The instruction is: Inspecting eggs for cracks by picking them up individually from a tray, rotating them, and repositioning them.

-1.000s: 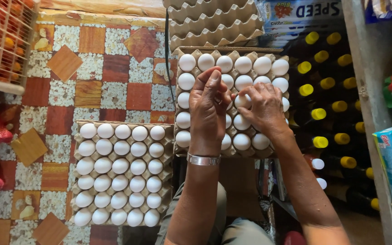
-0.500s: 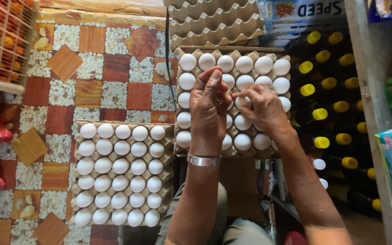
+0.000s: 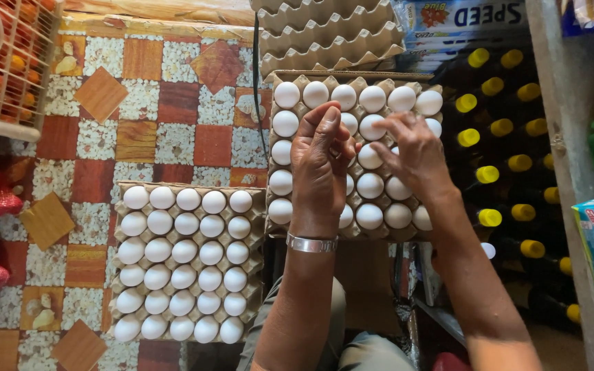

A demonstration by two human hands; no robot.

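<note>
Here both hands, left hand (image 3: 321,165) and right hand (image 3: 410,154), rest palm-down on the egg tray (image 3: 352,230).

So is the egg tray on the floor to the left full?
Full: the left egg tray shows a white egg in every cup, no gaps.

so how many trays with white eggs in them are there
2. One brown cardboard egg tray, full of white eggs, lies on the patterned floor at lower left; the other sits to its upper right, under both hands.

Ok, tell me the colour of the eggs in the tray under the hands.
White eggs in a brown pulp tray, clearest in the head view.
</note>
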